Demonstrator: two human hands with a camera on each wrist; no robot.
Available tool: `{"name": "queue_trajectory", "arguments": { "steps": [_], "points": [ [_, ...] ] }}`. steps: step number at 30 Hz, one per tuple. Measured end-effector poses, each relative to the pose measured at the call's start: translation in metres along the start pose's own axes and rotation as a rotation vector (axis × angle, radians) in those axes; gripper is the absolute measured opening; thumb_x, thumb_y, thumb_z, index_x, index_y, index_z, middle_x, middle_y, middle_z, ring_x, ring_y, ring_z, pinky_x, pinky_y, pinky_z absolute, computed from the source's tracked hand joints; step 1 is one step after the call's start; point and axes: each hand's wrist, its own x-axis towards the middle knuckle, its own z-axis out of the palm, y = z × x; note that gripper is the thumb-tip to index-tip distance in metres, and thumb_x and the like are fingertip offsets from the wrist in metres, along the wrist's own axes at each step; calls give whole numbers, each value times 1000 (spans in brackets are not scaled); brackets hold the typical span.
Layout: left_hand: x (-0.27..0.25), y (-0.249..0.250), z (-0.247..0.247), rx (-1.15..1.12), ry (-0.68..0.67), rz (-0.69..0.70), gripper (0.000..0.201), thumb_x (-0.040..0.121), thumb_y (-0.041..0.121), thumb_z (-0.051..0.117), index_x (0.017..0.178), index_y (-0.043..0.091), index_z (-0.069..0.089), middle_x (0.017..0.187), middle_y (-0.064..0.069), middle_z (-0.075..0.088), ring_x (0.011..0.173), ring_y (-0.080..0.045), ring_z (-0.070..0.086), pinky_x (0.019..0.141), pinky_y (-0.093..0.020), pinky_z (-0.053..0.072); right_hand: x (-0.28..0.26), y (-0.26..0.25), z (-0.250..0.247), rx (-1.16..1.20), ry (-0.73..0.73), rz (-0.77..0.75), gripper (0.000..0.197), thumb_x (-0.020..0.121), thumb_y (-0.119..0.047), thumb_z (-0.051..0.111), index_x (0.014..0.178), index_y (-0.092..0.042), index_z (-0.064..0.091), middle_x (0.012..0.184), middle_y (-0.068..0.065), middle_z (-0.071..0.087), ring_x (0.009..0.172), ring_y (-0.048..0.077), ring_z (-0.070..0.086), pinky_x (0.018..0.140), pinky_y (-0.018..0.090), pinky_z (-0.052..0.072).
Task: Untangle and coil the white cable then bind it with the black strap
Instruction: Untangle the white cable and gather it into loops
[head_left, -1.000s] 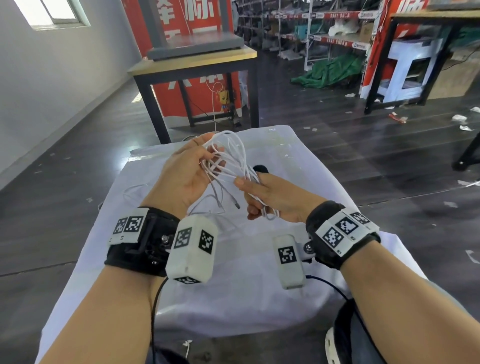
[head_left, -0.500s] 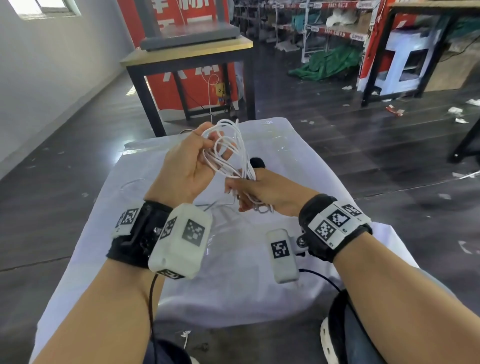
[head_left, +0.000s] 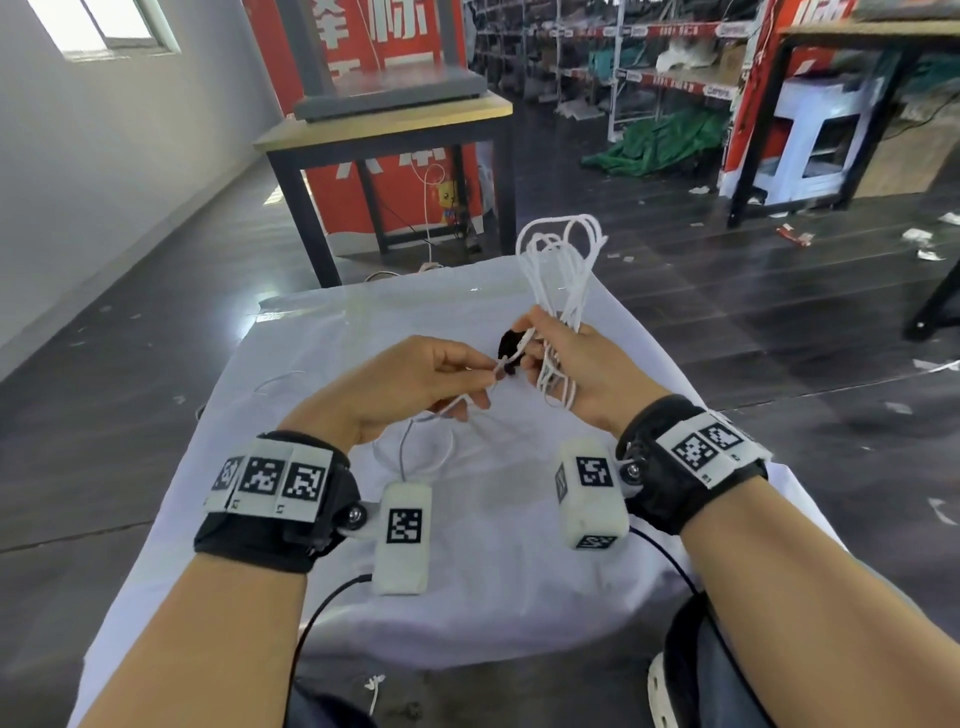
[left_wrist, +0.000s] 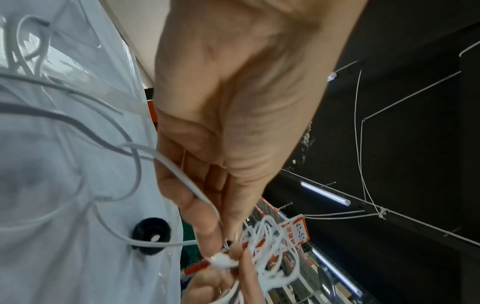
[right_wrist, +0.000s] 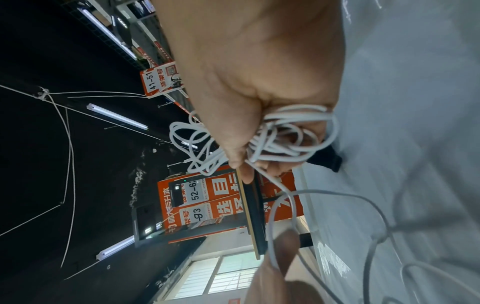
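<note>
Fingers of the right hand (head_left: 582, 364) clench round the bundled loops of the white cable (head_left: 563, 270), held upright above the cloth-covered table (head_left: 493, 597). Left hand (head_left: 410, 384) pinches the cable's loose end just left of it. Black strap (left_wrist: 152, 233) lies rolled on the table's far part, beneath the hands.

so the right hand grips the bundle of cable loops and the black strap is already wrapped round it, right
Not quite. The right hand does grip the white cable loops, but the black strap is not round them: the left wrist view shows it lying rolled up on the white cloth.
</note>
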Motion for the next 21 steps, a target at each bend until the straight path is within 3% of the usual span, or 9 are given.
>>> {"name": "queue_trajectory", "arguments": {
  "steps": [3,6,8,10,12,14,17,21],
  "points": [
    [1,-6,-10,-31,133,-34,19,96,22,54,102,13,70,71,3,64,53,-5,52,57,-15,46,3,-3,-8,-114,131,-56,29,96,-38,51,77,-20,65,69,4,39,61,16,41,57,28,39],
    [7,-22,-26,-188,475,-86,21,100,15,43,99,9,64,71,1,55,49,-6,51,56,-19,43,7,-7,-16,-97,251,-74,31,97,-36,50,73,-19,60,78,8,43,71,22,44,71,32,42],
    [11,-34,-39,-427,700,-138,21,99,11,40,90,10,59,72,-1,54,46,-7,52,53,-19,43,8,-12,-19,84,277,-80,31,99,-28,47,72,-16,54,74,2,60,78,19,58,80,32,45],
    [12,-45,-49,-738,813,-144,24,99,6,37,82,9,53,70,-4,58,44,-8,52,46,-17,44,6,-19,-20,380,250,-74,32,100,-21,46,70,-12,51,64,0,59,76,18,67,85,33,50],
    [12,-54,-55,-1007,863,-71,26,100,3,35,80,7,52,62,-4,66,48,-9,57,47,-16,47,5,-21,-20,510,268,-70,33,99,-18,47,67,-11,49,55,-1,50,55,13,65,72,29,54],
    [10,-58,-60,-1137,905,51,27,101,2,33,82,7,52,61,-2,69,56,-10,63,57,-17,53,5,-21,-20,503,307,-77,33,99,-17,45,67,-12,47,46,-3,44,40,8,51,53,23,46],
    [9,-57,-65,-1070,922,203,28,99,-3,36,82,12,54,77,2,71,70,-8,65,76,-19,54,7,-19,-20,438,332,-93,31,99,-14,42,68,-12,44,43,-4,38,37,8,38,41,18,35],
    [9,-54,-61,-402,870,278,43,90,-12,35,84,21,63,91,6,65,84,-4,58,85,-18,45,7,-17,-19,379,344,-97,30,98,-12,42,68,-11,44,48,-2,38,37,8,38,39,18,34]
  ]
}}
